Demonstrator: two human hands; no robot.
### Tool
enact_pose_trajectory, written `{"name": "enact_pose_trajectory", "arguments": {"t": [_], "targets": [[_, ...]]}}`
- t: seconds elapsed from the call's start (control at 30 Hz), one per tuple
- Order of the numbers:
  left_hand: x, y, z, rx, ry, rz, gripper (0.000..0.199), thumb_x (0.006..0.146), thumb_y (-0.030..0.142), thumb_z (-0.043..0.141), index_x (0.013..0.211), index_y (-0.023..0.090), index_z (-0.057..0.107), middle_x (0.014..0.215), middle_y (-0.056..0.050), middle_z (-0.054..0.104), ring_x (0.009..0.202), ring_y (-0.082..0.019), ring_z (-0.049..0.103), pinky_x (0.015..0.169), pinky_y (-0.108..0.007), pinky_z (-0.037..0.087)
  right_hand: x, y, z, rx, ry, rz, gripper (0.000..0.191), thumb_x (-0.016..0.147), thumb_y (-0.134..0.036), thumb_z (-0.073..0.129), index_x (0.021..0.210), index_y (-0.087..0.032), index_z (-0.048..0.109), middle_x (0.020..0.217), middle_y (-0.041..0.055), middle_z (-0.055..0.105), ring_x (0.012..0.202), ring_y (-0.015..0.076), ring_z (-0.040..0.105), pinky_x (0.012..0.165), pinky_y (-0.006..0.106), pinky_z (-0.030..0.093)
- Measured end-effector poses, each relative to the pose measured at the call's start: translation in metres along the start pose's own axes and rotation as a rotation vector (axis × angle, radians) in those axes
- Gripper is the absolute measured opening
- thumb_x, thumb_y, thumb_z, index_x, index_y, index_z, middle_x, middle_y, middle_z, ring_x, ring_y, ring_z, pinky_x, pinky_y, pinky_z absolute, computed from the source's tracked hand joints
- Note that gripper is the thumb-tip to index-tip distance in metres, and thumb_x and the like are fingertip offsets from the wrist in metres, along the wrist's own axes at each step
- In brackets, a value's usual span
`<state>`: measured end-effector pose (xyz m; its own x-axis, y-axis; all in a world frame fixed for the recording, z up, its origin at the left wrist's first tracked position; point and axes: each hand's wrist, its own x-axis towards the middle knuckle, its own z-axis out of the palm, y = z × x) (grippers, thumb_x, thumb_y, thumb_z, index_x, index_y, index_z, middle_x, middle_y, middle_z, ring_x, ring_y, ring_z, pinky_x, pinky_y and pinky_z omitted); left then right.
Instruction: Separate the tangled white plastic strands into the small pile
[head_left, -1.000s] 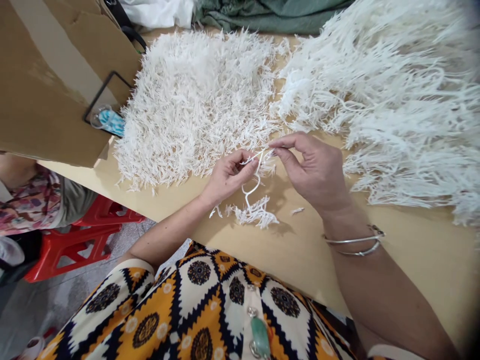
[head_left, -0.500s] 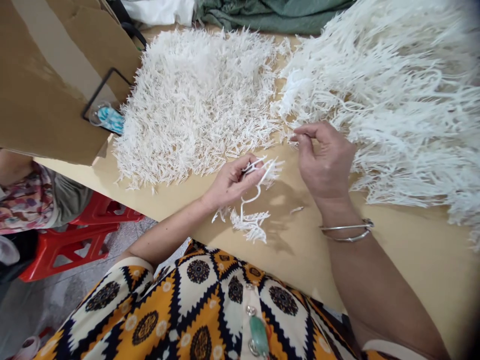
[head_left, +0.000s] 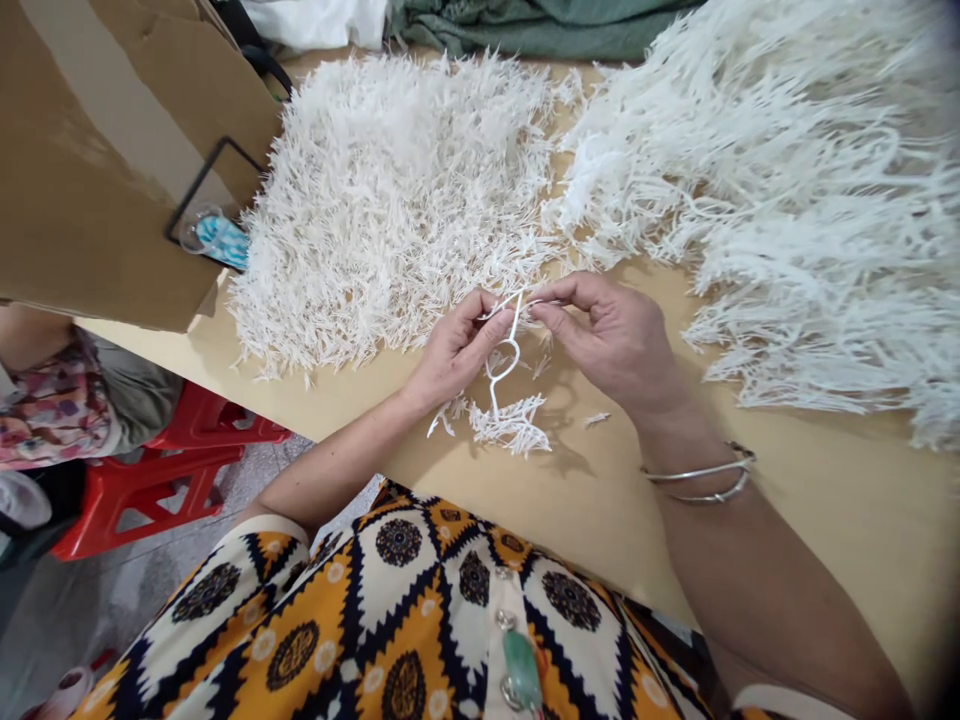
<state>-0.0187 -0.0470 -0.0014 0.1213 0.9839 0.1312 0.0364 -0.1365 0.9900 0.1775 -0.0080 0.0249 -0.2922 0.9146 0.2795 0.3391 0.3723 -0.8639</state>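
Note:
My left hand (head_left: 457, 345) is closed, its thumb and fingers pinching a white plastic branching stem (head_left: 504, 365). From that hand the stem curves down to a feathery tuft (head_left: 514, 425) hanging over the table. My right hand (head_left: 611, 340), with a bangle on its wrist, is closed in a pinch just to the right. A thin white sprig (head_left: 541, 302) shows at its fingertips, against the top of the stem; its far end is hidden by the fingers. One loose small sprig (head_left: 597, 420) lies on the table below my right hand.
A heap of short white sprigs (head_left: 405, 200) covers the table's middle back. Longer white branches (head_left: 810, 230) are piled at the right. A cardboard box (head_left: 127, 150) stands at the left, red stools (head_left: 142, 500) below. Green cloth (head_left: 525, 25) lies at the back.
My right hand has moved left and slightly down from the edge of the piles to the stem at my left fingers. The hanging tuft has shifted slightly right and up.

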Motion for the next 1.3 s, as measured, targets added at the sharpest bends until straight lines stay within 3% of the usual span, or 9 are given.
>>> {"name": "enact_pose_trajectory", "arguments": {"t": [0.2,0.43,0.57,0.77,0.83,0.97,1.03,1.2,1.3], "targets": [[-0.001,0.007,-0.001,0.087,-0.017,0.0,0.04,0.103,0.057,0.063,0.087,0.022,0.052,0.068,0.006,0.042,0.058,-0.008,0.036,0.054,-0.026,0.03,0.001,0.002,-0.003,-0.067,-0.052,-0.015,0.007,0.095,-0.026,0.07,0.093,-0.028,0.076,0.091,0.001,0.082,0.083,0.0223,0.075,0.082,0.041,0.061],[0.002,0.009,-0.001,0.168,-0.014,0.05,0.038,0.103,0.056,0.062,0.087,0.022,0.055,0.069,0.005,0.044,0.06,-0.009,0.038,0.056,-0.028,0.031,0.002,0.01,0.012,0.144,0.085,0.105,0.02,0.097,-0.036,0.07,0.081,-0.028,0.061,0.07,-0.002,0.07,0.061,0.0169,0.066,0.062,0.035,0.057],[0.004,0.009,-0.001,0.162,-0.013,0.072,0.038,0.105,0.055,0.061,0.087,0.022,0.055,0.07,0.004,0.046,0.062,-0.009,0.04,0.058,-0.027,0.033,0.004,0.009,0.022,0.056,0.179,0.077,0.021,0.099,-0.036,0.068,0.081,-0.028,0.06,0.074,-0.0013,0.071,0.064,0.0172,0.067,0.067,0.036,0.056],[-0.003,0.017,0.002,0.113,-0.21,0.251,0.028,0.105,0.044,0.065,0.089,0.021,0.059,0.076,0.003,0.057,0.065,-0.008,0.049,0.06,-0.024,0.039,0.012,0.04,-0.005,-0.025,0.399,0.101,0.024,0.101,-0.043,0.067,0.081,-0.031,0.06,0.072,0.0011,0.07,0.069,0.02,0.068,0.071,0.041,0.056],[-0.004,0.015,0.004,0.093,-0.209,0.24,0.028,0.105,0.043,0.065,0.089,0.021,0.058,0.077,0.003,0.056,0.067,-0.008,0.049,0.061,-0.025,0.039,0.012,0.046,-0.015,0.012,0.395,0.098,0.019,0.1,-0.046,0.07,0.087,-0.033,0.064,0.078,0.0047,0.074,0.074,0.0212,0.071,0.076,0.042,0.058],[-0.001,0.011,0.005,0.032,-0.064,0.103,0.033,0.106,0.05,0.061,0.089,0.022,0.054,0.076,0.004,0.049,0.066,-0.009,0.044,0.062,-0.027,0.038,0.01,0.026,-0.015,0.043,0.271,-0.021,0.023,0.101,-0.052,0.068,0.113,-0.034,0.071,0.117,0.0057,0.08,0.109,0.0256,0.076,0.103,0.05,0.061],[-0.001,0.012,0.004,0.025,-0.009,0.056,0.036,0.107,0.055,0.056,0.091,0.022,0.054,0.076,0.003,0.049,0.067,-0.01,0.044,0.064,-0.027,0.04,0.008,0.011,-0.01,0.059,0.189,-0.038,0.027,0.102,-0.052,0.065,0.114,-0.03,0.074,0.124,0.0058,0.079,0.12,0.0261,0.074,0.111,0.05,0.058],[-0.004,0.014,0.004,0.09,0.005,0.045,0.039,0.095,0.059,0.072,0.095,0.023,0.057,0.074,0.005,0.05,0.065,-0.009,0.043,0.061,-0.025,0.038,0.004,-0.003,-0.007,0.2,-0.114,0.085,0.02,0.098,-0.046,0.071,0.102,-0.028,0.079,0.1,0.0032,0.082,0.092,0.0204,0.076,0.088,0.04,0.064],[-0.005,0.011,0.005,0.132,0.005,0.05,0.035,0.092,0.049,0.079,0.098,0.022,0.058,0.071,0.007,0.05,0.06,-0.007,0.041,0.056,-0.023,0.034,0.004,0.001,-0.007,0.216,-0.172,0.112,0.009,0.087,-0.035,0.08,0.089,-0.026,0.078,0.086,-0.0004,0.08,0.077,0.017,0.071,0.075,0.034,0.062]]}}
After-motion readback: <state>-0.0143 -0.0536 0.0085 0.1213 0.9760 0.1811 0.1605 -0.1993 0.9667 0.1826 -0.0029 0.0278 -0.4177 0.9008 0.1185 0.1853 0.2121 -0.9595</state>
